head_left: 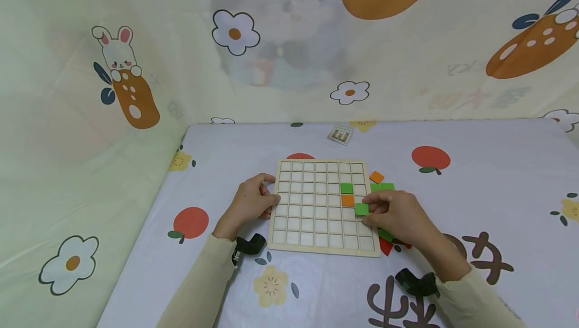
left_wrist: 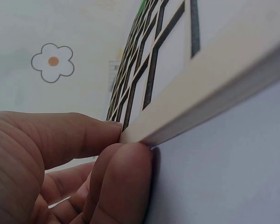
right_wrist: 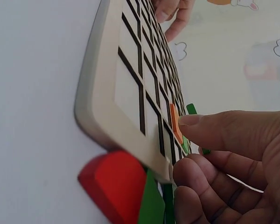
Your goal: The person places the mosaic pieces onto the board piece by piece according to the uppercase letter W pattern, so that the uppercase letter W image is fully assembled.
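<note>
A pale wooden grid board (head_left: 326, 253) lies on the table, with a green tile (head_left: 346, 188) and an orange tile (head_left: 347, 201) in neighbouring cells of one column. At the board's left edge, my left hand (head_left: 250, 200) pinches the frame between thumb and fingers; the left wrist view shows the thumb (left_wrist: 79, 137) over the rim (left_wrist: 177, 107). My right hand (head_left: 400, 215) pinches a green square tile (head_left: 362, 209) over the board's right side, below and right of the orange tile. In the right wrist view, the thumb (right_wrist: 233, 133) covers much of that tile.
Right of the board lie a loose orange tile (head_left: 377, 177) and green tiles (head_left: 387, 186). Red pieces (head_left: 385, 246) and more green ones lie by its lower right corner, partly under my right hand. A small patterned card (head_left: 341, 134) sits behind the board.
</note>
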{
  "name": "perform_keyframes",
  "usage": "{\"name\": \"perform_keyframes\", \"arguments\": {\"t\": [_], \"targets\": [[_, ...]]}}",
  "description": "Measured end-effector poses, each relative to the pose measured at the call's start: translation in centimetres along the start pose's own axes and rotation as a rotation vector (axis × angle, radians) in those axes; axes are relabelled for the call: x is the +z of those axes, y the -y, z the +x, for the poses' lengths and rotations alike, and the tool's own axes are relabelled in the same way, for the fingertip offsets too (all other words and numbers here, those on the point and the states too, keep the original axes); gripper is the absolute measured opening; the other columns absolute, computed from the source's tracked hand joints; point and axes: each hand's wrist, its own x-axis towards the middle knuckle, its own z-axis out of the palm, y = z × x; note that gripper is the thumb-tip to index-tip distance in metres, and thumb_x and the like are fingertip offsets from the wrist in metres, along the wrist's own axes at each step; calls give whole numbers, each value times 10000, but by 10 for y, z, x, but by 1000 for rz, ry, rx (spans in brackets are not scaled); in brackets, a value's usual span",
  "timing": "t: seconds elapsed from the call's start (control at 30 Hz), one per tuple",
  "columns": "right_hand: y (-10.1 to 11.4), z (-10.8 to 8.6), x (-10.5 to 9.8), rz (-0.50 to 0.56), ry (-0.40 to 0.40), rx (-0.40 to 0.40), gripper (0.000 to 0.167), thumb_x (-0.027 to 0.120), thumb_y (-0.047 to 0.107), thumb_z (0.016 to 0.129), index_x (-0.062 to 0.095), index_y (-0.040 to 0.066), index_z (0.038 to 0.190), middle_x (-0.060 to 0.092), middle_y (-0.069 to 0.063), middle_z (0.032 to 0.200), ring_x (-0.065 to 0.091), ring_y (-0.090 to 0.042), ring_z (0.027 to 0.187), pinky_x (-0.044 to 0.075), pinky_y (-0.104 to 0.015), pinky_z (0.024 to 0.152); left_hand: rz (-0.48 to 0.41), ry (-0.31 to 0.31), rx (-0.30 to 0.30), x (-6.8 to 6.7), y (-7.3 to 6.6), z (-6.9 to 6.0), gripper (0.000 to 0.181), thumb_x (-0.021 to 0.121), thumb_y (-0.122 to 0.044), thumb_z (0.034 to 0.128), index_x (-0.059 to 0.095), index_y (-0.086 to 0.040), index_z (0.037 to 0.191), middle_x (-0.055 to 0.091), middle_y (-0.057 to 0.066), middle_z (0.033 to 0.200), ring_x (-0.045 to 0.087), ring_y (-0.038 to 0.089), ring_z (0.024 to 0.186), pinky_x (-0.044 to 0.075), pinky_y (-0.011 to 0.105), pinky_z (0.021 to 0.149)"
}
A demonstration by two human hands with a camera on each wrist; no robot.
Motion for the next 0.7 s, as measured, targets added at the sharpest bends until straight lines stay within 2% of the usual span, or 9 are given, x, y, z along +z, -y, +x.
{"name": "perform_keyframes", "arguments": {"t": [0.2,0.47,0.7], "targets": [[4,3,5,7,19,18,301,837,142,775,739,69,1050,664,-11,873,608,-181,812,543,-242,674,3,-2,4,0,0,0,457,732,-104,877,565,-76,1301,597,98,771,627,198,525,562,308,489],[10,5,10,13,31,-20,316,848,129,767,738,50,1053,659,-7,871,601,-165,794,544,-251,671,0,-1,3,0,0,0,461,729,-100,875,565,-68,1304,599,99,766,624,193,520,562,309,486],[12,7,13,4,40,-9,276,838,120,766,741,60,1017,639,-6,847,587,-170,783,534,-281,669,1,10,4,-1,-1,-1,463,733,-99,877,565,-55,1306,599,99,773,629,187,526,570,313,494]]}}
